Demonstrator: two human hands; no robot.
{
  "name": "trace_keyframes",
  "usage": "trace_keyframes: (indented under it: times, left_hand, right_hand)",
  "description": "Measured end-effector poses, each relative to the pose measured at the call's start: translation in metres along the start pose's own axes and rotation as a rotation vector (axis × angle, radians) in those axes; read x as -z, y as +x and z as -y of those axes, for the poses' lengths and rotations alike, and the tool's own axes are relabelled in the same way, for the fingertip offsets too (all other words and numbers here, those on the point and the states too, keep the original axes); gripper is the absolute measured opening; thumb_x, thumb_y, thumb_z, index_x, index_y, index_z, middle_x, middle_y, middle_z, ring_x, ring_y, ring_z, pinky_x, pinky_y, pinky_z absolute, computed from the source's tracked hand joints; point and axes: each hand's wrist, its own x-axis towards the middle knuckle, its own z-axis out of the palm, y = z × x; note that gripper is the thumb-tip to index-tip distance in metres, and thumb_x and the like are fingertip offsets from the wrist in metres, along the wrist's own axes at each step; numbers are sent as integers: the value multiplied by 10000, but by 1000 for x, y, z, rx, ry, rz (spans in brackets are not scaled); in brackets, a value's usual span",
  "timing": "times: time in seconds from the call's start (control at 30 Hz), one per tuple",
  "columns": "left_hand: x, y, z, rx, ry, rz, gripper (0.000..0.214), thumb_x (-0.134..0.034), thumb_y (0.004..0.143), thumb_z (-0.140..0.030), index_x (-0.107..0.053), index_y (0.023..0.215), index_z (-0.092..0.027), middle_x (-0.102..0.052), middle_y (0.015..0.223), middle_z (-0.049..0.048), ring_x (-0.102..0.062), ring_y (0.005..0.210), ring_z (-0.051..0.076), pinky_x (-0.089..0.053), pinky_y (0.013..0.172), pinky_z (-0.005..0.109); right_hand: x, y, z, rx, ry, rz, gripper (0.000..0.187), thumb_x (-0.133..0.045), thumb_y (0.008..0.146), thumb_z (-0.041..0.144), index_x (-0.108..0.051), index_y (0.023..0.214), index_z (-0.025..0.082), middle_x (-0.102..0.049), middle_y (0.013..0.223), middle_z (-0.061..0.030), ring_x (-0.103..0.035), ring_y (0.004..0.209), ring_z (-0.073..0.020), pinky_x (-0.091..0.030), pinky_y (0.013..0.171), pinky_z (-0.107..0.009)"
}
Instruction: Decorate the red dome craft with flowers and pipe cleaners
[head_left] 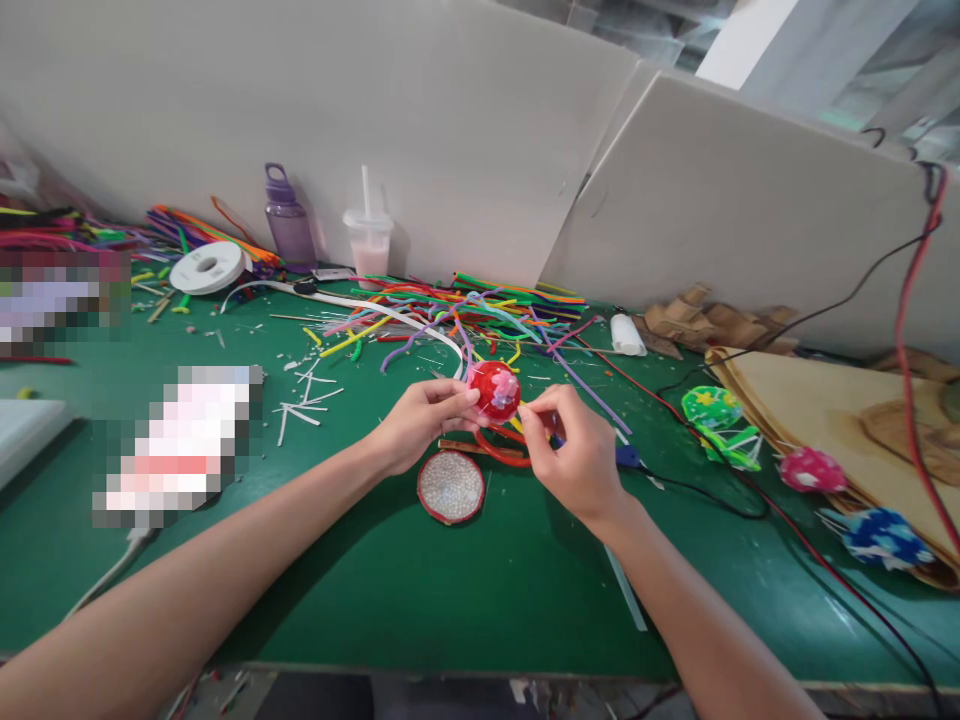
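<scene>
Between the fingertips of my left hand (435, 412) is a red round pom-pom-like ornament (496, 390) with a pink and lilac flower on its face. My right hand (574, 445) is pinched at the ornament's right edge, with a small yellow piece (523, 407) showing at its fingertips. Below the hands, a round red-rimmed dish of tiny white beads (451, 487) lies on the green table (480, 610). Red loops (504, 455) and the blue handle of a corded tool (628, 457) are partly hidden behind my right hand.
Loose pipe cleaners (450, 310) are heaped at the back. A purple bottle (291, 225), a lidded cup (369, 240) and a ribbon spool (208, 268) stand behind. Right are green (712, 408), pink (812, 469) and blue (885, 538) ornaments, brown paper (810, 420) and cords.
</scene>
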Motion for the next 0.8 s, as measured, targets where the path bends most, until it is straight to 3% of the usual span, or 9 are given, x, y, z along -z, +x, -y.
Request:
trace_keyframes:
  times: [0.8]
  left_hand:
    - [-1, 0, 1, -12, 42, 46, 211, -710, 745, -312, -659, 756, -108, -691, 708, 50, -640, 669, 108, -501, 696, 232]
  right_hand:
    - [-2, 0, -1, -48, 6, 58, 92, -531, 874, 201, -510, 784, 199, -591, 694, -1, -551, 601, -119, -429, 582, -247]
